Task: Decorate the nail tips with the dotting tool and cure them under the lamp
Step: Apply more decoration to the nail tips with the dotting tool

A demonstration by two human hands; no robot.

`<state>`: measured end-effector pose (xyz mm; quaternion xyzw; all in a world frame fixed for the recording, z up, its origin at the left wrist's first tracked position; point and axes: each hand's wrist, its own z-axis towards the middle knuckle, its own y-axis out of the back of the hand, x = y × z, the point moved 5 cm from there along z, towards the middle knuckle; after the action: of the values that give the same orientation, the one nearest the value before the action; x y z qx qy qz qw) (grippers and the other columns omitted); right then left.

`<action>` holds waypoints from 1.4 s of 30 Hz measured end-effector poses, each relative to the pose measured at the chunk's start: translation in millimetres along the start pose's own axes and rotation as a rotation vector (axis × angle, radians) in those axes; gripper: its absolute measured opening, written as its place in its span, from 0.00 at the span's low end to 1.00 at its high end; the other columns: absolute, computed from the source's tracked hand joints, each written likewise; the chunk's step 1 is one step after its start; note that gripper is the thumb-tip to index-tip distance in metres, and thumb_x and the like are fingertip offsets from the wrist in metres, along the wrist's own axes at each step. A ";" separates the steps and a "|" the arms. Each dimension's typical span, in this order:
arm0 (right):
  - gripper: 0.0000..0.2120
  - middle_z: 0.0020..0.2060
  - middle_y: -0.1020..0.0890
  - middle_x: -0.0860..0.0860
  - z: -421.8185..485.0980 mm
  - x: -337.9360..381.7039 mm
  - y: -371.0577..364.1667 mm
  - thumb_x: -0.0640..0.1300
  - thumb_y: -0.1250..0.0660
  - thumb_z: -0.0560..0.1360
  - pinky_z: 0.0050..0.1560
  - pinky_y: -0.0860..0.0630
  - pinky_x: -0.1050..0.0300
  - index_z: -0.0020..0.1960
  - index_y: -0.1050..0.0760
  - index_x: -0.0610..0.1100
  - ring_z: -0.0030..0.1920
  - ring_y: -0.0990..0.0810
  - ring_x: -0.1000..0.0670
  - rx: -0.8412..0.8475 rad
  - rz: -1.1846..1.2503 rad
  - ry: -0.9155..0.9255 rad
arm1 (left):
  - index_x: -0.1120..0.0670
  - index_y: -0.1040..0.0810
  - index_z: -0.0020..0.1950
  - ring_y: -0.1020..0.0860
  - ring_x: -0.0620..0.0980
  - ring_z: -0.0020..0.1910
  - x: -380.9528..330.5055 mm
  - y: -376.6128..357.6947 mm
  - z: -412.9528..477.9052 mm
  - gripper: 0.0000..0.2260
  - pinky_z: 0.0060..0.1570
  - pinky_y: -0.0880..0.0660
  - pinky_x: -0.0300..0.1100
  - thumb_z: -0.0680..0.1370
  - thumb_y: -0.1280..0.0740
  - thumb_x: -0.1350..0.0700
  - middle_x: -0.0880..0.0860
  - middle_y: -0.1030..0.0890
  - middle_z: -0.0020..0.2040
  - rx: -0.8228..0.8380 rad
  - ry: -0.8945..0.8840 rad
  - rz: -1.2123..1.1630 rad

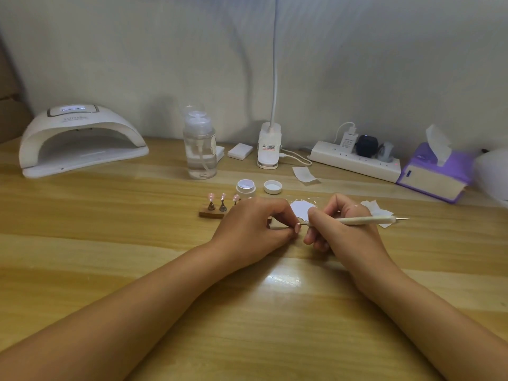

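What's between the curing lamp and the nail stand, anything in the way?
Nothing in the way: the head view shows only bare wooden table between the curing lamp and the nail stand.

Left hand (255, 224) conceals right end of wooden stand (211, 214). Curing lamp (82, 138) label blurred, possibly a brand name.

Lighting: soft, even, moderately bright, falling from above (shadows are weak).
Glare: one white patch on the glossy tabletop (283, 279), front centre.
Shadows: the pump bottle (200, 149) throws a diffuse grey one on the wall (165, 64), up and to the left.
Glow: the nail lamp (79, 138) display is lit.
Distortion: wide-angle bowing, with soft corners.
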<state>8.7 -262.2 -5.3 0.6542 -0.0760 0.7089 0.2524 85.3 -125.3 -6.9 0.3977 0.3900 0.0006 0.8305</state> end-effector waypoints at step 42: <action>0.13 0.25 0.19 0.45 0.2 1.6 4.2 0.39 0.32 0.75 0.24 0.31 0.64 0.35 0.33 0.44 0.23 0.27 0.54 -0.070 0.141 0.034 | 0.44 0.18 0.41 0.25 0.30 0.37 1.4 -1.0 0.9 0.07 0.37 0.34 0.32 0.73 0.26 0.56 0.38 0.17 0.41 0.000 0.000 -0.015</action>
<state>6.9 -265.5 -2.8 0.6257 -0.1425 0.7330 0.2257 86.6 -126.2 -8.2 0.3950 0.3929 -0.0057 0.8304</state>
